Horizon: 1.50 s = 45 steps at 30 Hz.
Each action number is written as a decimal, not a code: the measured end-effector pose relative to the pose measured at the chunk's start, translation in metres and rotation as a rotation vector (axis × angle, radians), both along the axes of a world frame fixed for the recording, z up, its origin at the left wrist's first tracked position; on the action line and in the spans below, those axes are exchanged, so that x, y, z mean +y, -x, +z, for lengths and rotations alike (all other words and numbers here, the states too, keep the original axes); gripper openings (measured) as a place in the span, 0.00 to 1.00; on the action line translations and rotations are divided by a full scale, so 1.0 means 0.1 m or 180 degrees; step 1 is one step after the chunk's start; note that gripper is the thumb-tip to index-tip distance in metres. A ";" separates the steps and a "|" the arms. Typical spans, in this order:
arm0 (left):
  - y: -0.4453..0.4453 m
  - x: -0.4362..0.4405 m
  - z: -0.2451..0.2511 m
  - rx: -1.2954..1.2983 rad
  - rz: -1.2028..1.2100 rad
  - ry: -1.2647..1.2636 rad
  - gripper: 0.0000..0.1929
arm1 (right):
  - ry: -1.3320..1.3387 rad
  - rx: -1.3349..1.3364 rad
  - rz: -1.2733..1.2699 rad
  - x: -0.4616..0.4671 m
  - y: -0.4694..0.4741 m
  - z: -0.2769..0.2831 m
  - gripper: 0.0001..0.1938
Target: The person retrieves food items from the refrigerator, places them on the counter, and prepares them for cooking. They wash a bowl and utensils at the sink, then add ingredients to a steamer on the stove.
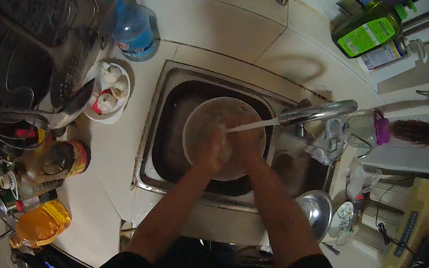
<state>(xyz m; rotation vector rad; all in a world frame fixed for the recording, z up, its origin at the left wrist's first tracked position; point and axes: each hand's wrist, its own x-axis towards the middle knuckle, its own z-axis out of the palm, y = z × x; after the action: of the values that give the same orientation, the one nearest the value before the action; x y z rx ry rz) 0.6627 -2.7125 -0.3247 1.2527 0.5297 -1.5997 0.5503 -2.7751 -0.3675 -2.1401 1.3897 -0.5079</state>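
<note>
Under a running chrome faucet, a round bowl sits in the left basin of a stainless steel sink. Both of my hands are inside the bowl. My left hand is at the bowl's middle, just below where the water stream lands. To its right, my right hand reaches in over the bowl's right side. Cloudy, splashing water and blur hide the fingers, so I cannot tell whether either hand holds anything.
Left of the sink stand a white dish with garlic bulbs, a blue-liquid bottle and an orange-yellow oil bottle. A metal bowl sits at the right basin's near edge. A green pump bottle stands at the back right.
</note>
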 end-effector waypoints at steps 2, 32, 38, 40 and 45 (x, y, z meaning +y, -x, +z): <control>-0.08 0.00 -0.31 -0.0188 0.0466 0.0748 0.21 | -0.0118 0.0660 0.0011 -0.09 0.00 -0.04 0.15; -0.22 0.02 -0.75 -0.0217 0.0550 0.1265 0.30 | -0.0907 0.0215 -0.0232 -0.02 0.09 -0.91 0.21; -0.17 -0.01 -0.69 0.0333 0.0296 0.1812 0.26 | 0.0747 0.0367 0.0599 0.53 -0.19 -0.04 0.20; -0.27 0.02 -1.25 0.1040 0.0206 0.2177 0.26 | 0.0985 0.0442 0.1001 0.87 -0.34 0.43 0.21; -0.13 0.16 -0.45 0.0602 0.0084 0.2175 0.26 | 0.0433 0.0283 0.0269 0.78 -0.39 0.15 0.17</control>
<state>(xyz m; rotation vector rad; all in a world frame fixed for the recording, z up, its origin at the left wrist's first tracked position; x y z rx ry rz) 0.6755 -2.6962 -0.3698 0.5839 0.0846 -1.6829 0.5888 -2.6975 -0.3525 -2.3458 1.3391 -0.4925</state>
